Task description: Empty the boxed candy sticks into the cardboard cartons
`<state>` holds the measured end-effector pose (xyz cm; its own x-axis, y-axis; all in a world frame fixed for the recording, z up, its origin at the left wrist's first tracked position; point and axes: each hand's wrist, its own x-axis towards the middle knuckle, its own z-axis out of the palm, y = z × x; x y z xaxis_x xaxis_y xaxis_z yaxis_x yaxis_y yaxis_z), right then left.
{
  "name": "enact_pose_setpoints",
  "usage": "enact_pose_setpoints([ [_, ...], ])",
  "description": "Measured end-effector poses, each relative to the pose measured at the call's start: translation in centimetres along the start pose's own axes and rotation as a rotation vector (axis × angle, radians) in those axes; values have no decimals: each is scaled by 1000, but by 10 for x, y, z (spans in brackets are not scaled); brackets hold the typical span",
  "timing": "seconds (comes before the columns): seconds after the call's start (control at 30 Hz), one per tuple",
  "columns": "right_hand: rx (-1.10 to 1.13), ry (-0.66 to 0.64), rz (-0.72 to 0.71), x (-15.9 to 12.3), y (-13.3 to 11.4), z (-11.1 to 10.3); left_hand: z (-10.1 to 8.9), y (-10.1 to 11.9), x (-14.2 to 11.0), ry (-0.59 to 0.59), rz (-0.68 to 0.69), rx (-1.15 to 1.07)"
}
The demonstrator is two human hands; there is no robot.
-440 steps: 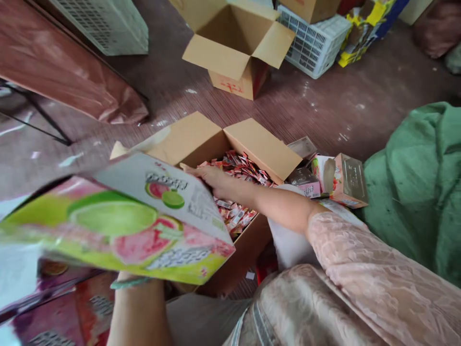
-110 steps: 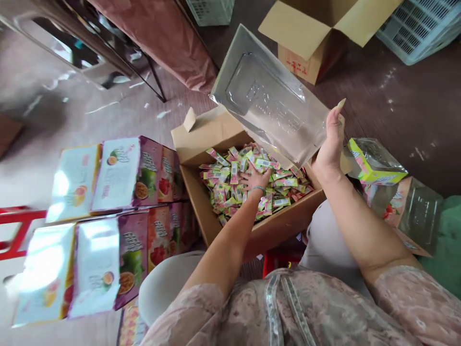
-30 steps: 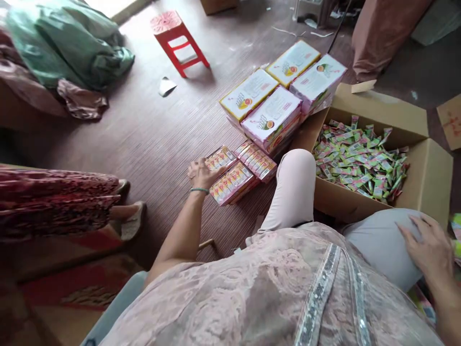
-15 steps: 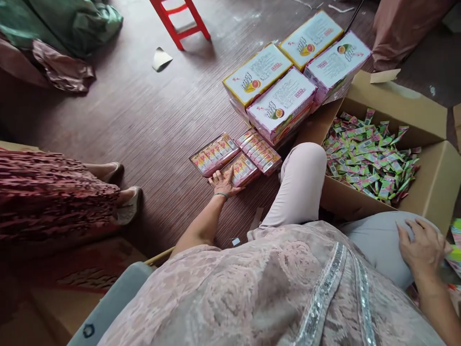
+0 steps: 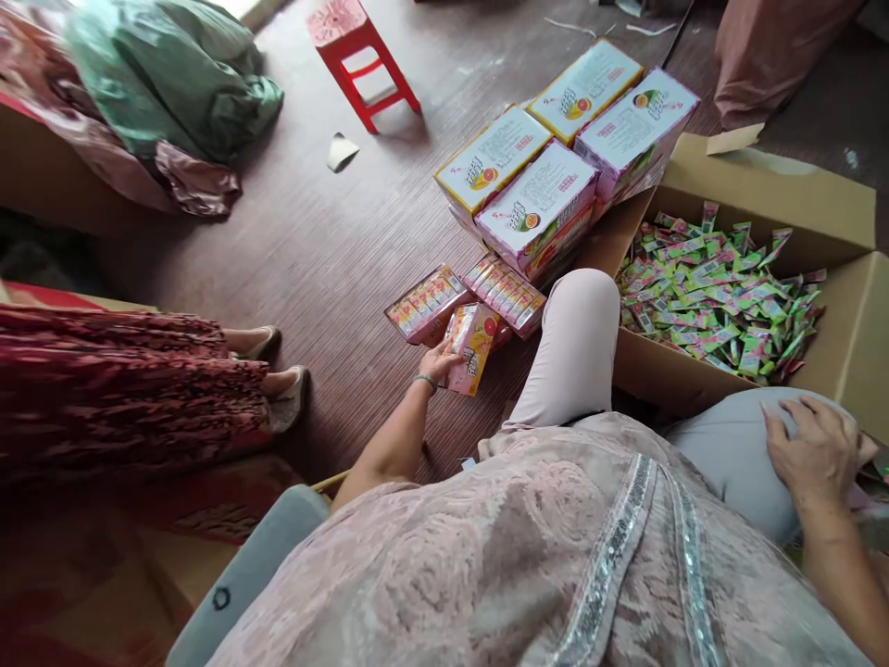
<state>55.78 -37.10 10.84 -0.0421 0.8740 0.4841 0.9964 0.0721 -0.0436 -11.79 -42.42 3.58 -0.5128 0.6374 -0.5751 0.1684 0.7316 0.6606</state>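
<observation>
My left hand is closed on the near end of a small yellow and pink box with a fruit picture, tilted up off the floor. Right behind it lie two packs with rows of small packets showing, a left one and a right one. My right hand rests on my right knee, fingers apart, holding nothing. Beside my knees stands an open cardboard carton with a heap of green and pink sachets inside.
Several larger white-topped boxes stand stacked ahead of my left knee. Farther off are a red stool and a green bag. At left a person in a patterned skirt stands near a box.
My left hand, flat on the pack before, has gripped it and tipped it up, so its printed side shows. My view has shifted a little. The right hand stays on the knee.
</observation>
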Motion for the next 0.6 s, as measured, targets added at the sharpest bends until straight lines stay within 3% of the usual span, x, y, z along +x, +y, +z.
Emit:
enact_pose_setpoints([
  [0.1, 39, -15, 20, 3, 0, 4, -4, 6, -29, 19, -5, -224],
  [0.2, 160, 23, -3, 19, -29, -1, -22, 33, -58, 21, 48, -446],
  [0.3, 356, 167, -159, 52, -102, -28, -43, 95, -87, -93, 224, -514],
  [0.37, 495, 210, -394, 78, -164, -58, -45, 155, -108, -211, 408, -385],
  [0.43, 584, 200, -645, 106, -220, -90, -34, 218, -129, -266, 632, -219],
  [0.5, 546, 194, -845, 133, -256, -116, -9, 276, -147, -338, 822, -108],
  [0.6, 337, 222, -918, 162, -264, -132, 41, 334, -160, -624, 892, -70],
])
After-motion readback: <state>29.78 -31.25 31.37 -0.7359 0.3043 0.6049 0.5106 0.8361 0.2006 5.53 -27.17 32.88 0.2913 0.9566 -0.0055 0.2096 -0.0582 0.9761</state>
